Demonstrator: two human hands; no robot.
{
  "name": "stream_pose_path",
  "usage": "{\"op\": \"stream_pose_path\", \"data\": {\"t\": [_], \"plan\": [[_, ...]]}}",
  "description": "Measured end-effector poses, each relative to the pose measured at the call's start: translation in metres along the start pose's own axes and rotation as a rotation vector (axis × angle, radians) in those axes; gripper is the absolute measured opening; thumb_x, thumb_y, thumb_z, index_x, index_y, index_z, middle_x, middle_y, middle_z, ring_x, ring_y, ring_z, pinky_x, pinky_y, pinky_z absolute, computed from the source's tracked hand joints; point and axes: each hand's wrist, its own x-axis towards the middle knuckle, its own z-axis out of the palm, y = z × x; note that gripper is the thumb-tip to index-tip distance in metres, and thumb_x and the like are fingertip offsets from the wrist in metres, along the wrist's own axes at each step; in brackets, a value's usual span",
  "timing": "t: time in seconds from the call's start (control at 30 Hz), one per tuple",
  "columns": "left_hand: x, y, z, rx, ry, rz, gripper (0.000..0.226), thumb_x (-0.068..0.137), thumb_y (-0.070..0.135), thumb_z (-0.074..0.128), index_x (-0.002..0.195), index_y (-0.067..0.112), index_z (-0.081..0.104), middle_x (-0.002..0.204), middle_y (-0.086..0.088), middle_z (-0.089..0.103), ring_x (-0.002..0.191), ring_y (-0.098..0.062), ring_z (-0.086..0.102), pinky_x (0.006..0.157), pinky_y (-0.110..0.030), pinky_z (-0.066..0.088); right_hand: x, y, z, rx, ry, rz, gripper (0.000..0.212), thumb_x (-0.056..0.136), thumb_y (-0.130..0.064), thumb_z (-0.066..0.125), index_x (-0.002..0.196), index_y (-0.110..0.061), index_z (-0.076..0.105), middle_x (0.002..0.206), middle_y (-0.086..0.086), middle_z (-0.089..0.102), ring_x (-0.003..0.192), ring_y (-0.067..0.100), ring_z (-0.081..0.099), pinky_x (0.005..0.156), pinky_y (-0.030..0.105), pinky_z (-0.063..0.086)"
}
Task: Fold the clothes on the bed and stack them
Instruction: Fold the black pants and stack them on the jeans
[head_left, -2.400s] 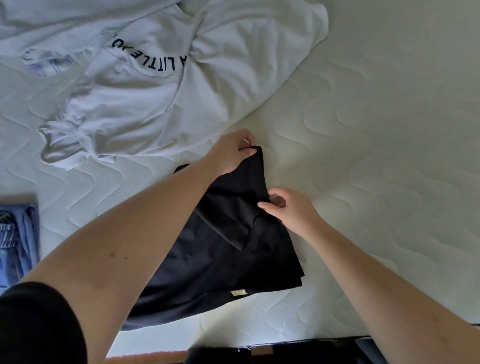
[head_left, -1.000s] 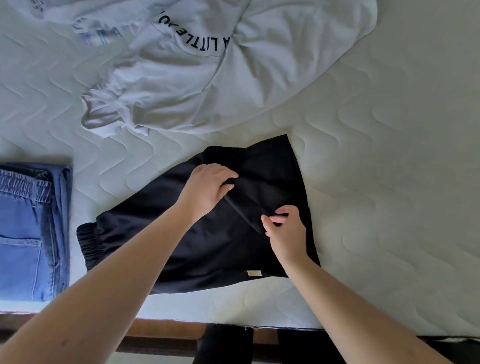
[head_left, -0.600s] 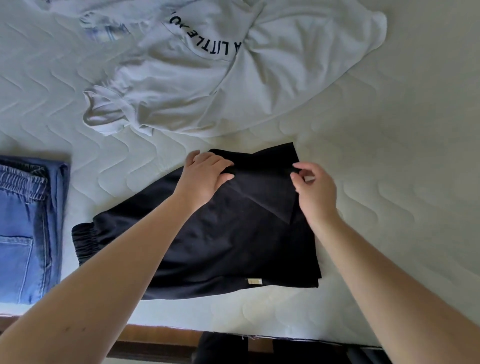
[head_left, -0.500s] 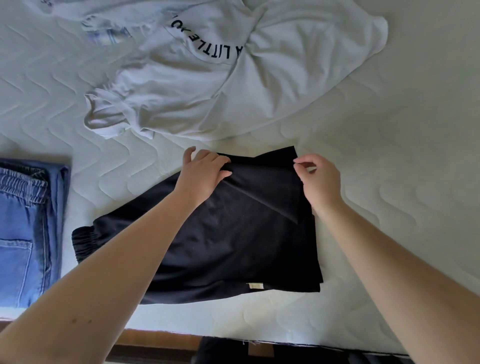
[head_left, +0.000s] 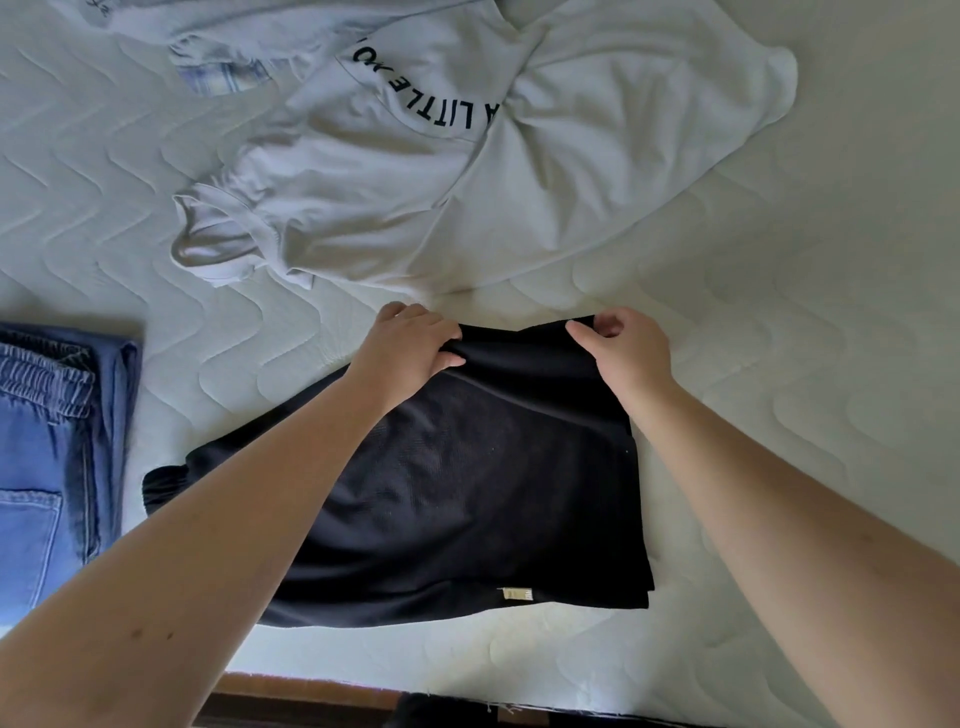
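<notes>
— What is the person wearing on the arms?
— Nothing visible: both forearms are bare, no watch, no rings on the left hand (head_left: 410, 348) or right hand (head_left: 626, 353), as far as shows.

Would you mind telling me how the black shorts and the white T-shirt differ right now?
The black shorts lie smoothed flat near the bed's edge; the white T-shirt lies crumpled farther back. Both hands, left hand and right hand, grip the shorts' far edge; nothing touches the T-shirt. Both rest on the quilted mattress.

Quilted mattress under daylight

A pale wavy-stitched mattress (head_left: 779, 364) is spreading beyond both hands; a brown wooden bed frame (head_left: 301, 699) is showing below them.
</notes>
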Motion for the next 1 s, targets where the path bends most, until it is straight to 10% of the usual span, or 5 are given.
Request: {"op": "stream_pose_path", "data": {"t": [0.6,0.87,1.0], "plan": [[0.006,-0.002,-0.005,-0.203,0.177,-0.106,0.027,0.094,0.039,0.057,0.094,0.013,0.064,0.099,-0.002,0.061,0.098,-0.028,0.057,0.088,-0.038,0.038,-0.002,0.010,-0.021,0.557,-0.024,0.127,0.023,0.087,-0.010,0.070,0.094,-0.029,0.061,0.096,-0.002,0.065,0.088,0.008,0.064,0.077,0.016,0.047],[0.019,-0.005,-0.005,-0.345,-0.024,-0.195,0.034,0.093,0.047,0.056,0.098,0.015,0.067,0.113,-0.004,0.053,0.114,-0.026,0.046,0.097,-0.039,0.039,0.007,0.000,-0.021,-0.020,0.027,-0.138,0.015,0.095,-0.021,0.057,0.107,-0.018,0.064,0.097,-0.006,0.062,0.085,0.009,0.058,0.068,0.005,0.037],[0.015,-0.021,-0.011,-0.499,-0.116,-0.186,0.029,0.090,0.039,0.066,0.104,0.014,0.066,0.121,0.000,0.047,0.102,-0.017,0.046,0.092,-0.028,0.036,-0.012,-0.001,-0.024,-0.184,0.057,-0.171,0.028,0.091,-0.047,0.058,0.100,-0.020,0.060,0.080,-0.011,0.060,0.078,0.012,0.058,0.066,0.023,0.041]]}}
